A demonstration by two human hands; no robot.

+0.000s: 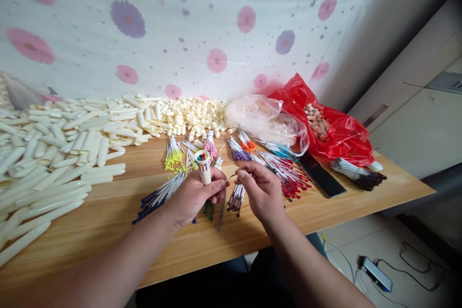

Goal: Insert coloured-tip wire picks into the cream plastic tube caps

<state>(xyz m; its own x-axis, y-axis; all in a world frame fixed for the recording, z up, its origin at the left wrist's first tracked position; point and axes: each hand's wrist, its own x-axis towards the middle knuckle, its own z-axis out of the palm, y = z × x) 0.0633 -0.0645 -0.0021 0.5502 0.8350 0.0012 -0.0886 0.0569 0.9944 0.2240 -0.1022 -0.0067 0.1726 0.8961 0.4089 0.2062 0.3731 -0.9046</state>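
Note:
My left hand (197, 195) is closed around a white multicolour pen barrel (204, 167), held upright with coloured ends showing in its open top. My right hand (262, 190) is closed in a pinch on a thin pen refill (232, 176), whose other end reaches the left fingertips. A blurred dark strip (221, 211) hangs below the left fingers; I cannot make out what it is. Around the hands lie bundles of refills with coloured tips: dark blue (159, 199), yellow (173, 154), purple (240, 150), red (288, 175) and brown (236, 197).
Cream pen casings (68, 139) are heaped on the left of the wooden table (119, 231), short slotted parts (195, 113) at the back. A clear bag (267, 120), a red bag (342, 137), a black phone (321, 175) and dark-tipped refills (357, 173) lie right. A power strip (375, 272) is on the floor.

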